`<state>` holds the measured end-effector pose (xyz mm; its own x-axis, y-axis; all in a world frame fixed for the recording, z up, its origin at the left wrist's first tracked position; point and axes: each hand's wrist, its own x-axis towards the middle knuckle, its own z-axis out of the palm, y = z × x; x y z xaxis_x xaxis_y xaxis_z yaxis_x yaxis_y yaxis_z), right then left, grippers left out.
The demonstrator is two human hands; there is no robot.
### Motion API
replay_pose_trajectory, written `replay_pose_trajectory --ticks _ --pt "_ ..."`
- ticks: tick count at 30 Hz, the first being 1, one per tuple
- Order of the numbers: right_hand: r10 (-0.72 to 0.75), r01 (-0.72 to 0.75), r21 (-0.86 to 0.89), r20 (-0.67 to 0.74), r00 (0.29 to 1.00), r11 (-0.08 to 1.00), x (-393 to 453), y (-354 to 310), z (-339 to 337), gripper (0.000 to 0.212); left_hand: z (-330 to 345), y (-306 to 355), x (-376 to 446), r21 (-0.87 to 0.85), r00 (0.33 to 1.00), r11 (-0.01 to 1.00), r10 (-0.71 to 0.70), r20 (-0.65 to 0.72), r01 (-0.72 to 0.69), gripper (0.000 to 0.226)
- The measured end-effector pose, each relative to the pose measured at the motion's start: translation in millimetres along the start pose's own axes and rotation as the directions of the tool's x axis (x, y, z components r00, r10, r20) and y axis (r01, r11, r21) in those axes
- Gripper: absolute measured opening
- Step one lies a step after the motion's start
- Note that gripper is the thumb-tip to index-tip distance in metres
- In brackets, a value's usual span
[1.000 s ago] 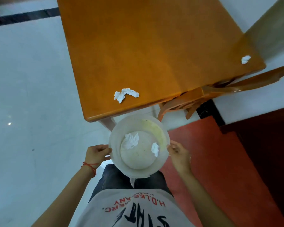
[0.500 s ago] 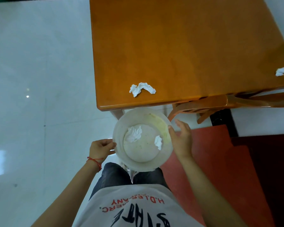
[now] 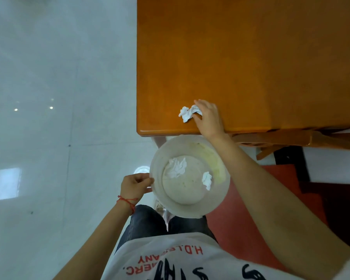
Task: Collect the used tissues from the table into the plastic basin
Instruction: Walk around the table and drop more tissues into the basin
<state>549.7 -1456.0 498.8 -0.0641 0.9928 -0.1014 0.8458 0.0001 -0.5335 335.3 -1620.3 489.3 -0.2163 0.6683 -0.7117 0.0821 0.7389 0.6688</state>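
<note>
While left hand (image 3: 136,183) grips basin (image 3: 220,196), right hand (image 3: 208,118) pinches tissue (image 3: 187,114) near table (image 3: 251,57) edge

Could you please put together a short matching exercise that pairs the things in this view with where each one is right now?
Things:
1. left hand
2. right hand
3. crumpled tissue
4. plastic basin

Places or states:
A. lying on the wooden table near its front edge
B. gripping the basin's rim
C. held below the table edge, two tissues inside
D. reaching onto the table, fingers on the tissue

Pairs: 1-B, 2-D, 3-A, 4-C
</note>
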Motion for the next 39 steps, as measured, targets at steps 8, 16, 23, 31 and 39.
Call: replay_pose_trajectory --ticks 8,16,23,31,39 --pt "0.006 -0.008 -0.038 -0.043 0.999 0.999 1.4 5.4 4.3 0.032 -3.3 -3.2 3.5 0.020 1.000 1.000 0.006 0.006 -0.006 0.021" --pt "0.050 -0.010 0.220 -0.177 0.983 0.975 -54.2 -1.1 -2.9 0.025 -2.1 3.2 3.3 0.048 1.000 0.999 0.008 0.021 -0.009 0.021" --pt "0.155 -0.134 0.255 -0.063 0.986 0.958 -143.2 5.2 7.9 0.024 -3.5 7.8 -0.9 0.096 0.999 0.995 0.025 0.034 -0.028 0.023" --pt "0.211 -0.204 0.171 -0.023 0.977 0.964 -186.1 11.7 5.2 0.040 -3.4 11.7 -2.4 0.155 0.996 0.986 0.048 0.081 -0.061 0.023" --pt "0.610 -0.542 0.323 -0.164 0.775 0.776 -243.3 30.1 -5.1 0.043 4.5 25.4 0.4 0.229 0.972 0.964 0.084 0.221 -0.136 0.025"
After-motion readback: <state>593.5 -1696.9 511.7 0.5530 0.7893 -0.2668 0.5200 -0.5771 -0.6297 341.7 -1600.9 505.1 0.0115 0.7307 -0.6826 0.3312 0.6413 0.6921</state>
